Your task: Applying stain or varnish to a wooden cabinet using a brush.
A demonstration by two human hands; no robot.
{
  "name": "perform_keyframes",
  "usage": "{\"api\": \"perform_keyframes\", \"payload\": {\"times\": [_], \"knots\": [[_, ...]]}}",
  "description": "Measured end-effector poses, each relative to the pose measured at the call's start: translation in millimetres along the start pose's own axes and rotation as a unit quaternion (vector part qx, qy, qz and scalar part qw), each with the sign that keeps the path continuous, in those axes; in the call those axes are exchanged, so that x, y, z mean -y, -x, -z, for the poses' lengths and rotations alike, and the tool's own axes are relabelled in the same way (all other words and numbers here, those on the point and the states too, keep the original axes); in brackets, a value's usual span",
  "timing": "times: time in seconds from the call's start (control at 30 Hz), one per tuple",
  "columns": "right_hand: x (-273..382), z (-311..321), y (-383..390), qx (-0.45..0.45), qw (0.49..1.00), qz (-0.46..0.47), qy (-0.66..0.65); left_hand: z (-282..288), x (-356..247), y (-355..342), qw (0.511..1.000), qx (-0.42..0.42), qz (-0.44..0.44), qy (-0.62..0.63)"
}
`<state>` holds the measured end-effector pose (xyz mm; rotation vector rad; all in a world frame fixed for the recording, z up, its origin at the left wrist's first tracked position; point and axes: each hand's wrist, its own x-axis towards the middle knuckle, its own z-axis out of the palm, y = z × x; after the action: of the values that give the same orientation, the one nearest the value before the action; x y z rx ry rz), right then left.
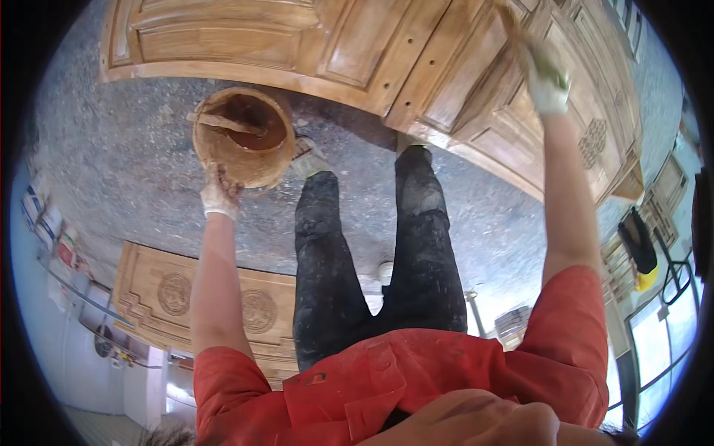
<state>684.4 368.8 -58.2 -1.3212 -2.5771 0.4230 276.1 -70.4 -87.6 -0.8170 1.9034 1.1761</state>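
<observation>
My left hand (pixel 221 189), in a stained pale glove, grips the rim of a round bucket (pixel 204 137) crusted with tan residue. Inside it are brown liquid (pixel 260 137) and a flat wooden stick or handle (pixel 223 121). My right hand (pixel 549 85), gloved in white and green, is closed on a motion-blurred brush (pixel 520 37) over a carved wooden door panel (pixel 483 111) at upper right. Whether the bristles touch the wood is unclear. Another panelled wooden piece (pixel 223 41) spans the upper left, beyond the bucket.
Speckled grey floor (pixel 357 193) lies around my feet and legs. A carved wooden board (pixel 149 279) is behind me at left, near assorted containers (pixel 56 230) by the wall. At far right are another person in yellow and dark clothing (pixel 641 253) and stacked wooden pieces (pixel 666 186).
</observation>
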Motion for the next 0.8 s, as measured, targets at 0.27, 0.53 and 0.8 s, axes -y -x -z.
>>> {"api": "perform_keyframes", "payload": {"times": [0.27,0.53,0.8], "knots": [[-57,14,-126,0.177,0.955,-0.227,0.068,-2,32,33,1.000,-0.027,-0.011,0.012],[-37,-12,-29,0.260,0.920,-0.287,-0.057,24,109,27,1.000,-0.003,0.005,0.013],[115,-49,180,0.167,0.841,-0.382,-0.346,56,159,29,0.998,0.051,-0.014,0.036]]}}
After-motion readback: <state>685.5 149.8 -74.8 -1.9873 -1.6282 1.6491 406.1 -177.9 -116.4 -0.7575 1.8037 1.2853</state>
